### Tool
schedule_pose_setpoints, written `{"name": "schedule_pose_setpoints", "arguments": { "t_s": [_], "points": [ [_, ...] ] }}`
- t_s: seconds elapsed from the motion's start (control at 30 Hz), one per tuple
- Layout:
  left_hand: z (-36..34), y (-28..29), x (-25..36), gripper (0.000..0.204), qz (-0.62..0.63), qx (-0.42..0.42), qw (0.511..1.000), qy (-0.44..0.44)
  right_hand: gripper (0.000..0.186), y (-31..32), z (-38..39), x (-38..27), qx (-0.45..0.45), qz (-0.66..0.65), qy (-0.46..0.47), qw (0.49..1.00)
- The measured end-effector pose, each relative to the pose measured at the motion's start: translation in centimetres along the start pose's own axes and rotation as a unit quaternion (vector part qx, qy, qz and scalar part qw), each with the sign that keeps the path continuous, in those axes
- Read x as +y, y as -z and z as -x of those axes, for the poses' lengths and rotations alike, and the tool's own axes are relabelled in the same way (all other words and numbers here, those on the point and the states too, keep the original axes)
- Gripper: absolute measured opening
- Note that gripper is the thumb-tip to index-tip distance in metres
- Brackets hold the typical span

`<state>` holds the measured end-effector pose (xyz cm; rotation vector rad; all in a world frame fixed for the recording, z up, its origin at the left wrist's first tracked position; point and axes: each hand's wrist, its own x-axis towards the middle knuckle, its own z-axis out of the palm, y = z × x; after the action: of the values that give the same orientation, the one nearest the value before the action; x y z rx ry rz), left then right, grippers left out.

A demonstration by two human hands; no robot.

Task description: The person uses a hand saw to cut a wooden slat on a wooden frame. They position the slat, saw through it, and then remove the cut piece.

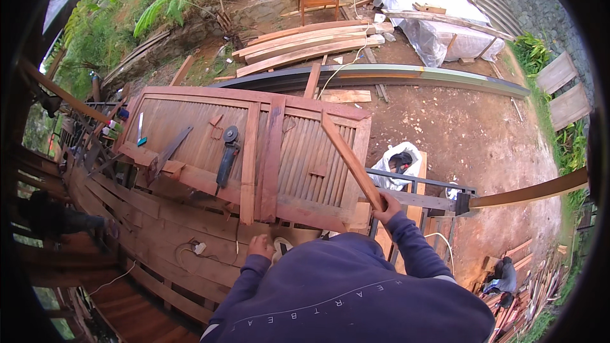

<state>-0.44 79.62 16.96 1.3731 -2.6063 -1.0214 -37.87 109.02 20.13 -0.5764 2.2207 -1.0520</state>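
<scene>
The right arm is stretched forward and slightly outward, its hand (386, 208) held at the near end of a wooden strip (352, 162). Its fingers are closed around that end, and from them the strip is extended away and leftward over the slatted panel (311, 152). The left arm is bent, its hand (260, 246) kept low near the body; whether its fingers are spread or pressed together cannot be told. Beyond those fingers and to their left, an angle grinder (227, 162) is laid on the panel.
</scene>
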Motion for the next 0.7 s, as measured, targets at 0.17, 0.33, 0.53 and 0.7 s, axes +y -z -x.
{"name": "schedule_pose_setpoints", "arguments": {
  "t_s": [0.17,0.33,0.53,0.7],
  "points": [
    [-4.6,6.6,16.2,0.077,-0.119,0.094,0.927,-0.343,0.080,3.5,1.2,-7.9,-0.115,0.186,0.128,0.967],
    [-7.1,8.0,21.2,0.084,-0.271,0.020,0.856,-0.439,0.076,5.6,1.5,-12.5,-0.145,0.314,0.278,0.896],
    [-6.9,5.6,20.8,0.067,-0.201,-0.073,0.914,-0.345,0.077,4.7,0.8,-11.3,0.062,0.378,0.300,0.874],
    [-6.8,3.9,19.8,0.066,-0.202,0.003,0.932,-0.300,0.074,1.6,0.8,-11.0,0.272,0.263,0.224,0.898]
  ]
}}
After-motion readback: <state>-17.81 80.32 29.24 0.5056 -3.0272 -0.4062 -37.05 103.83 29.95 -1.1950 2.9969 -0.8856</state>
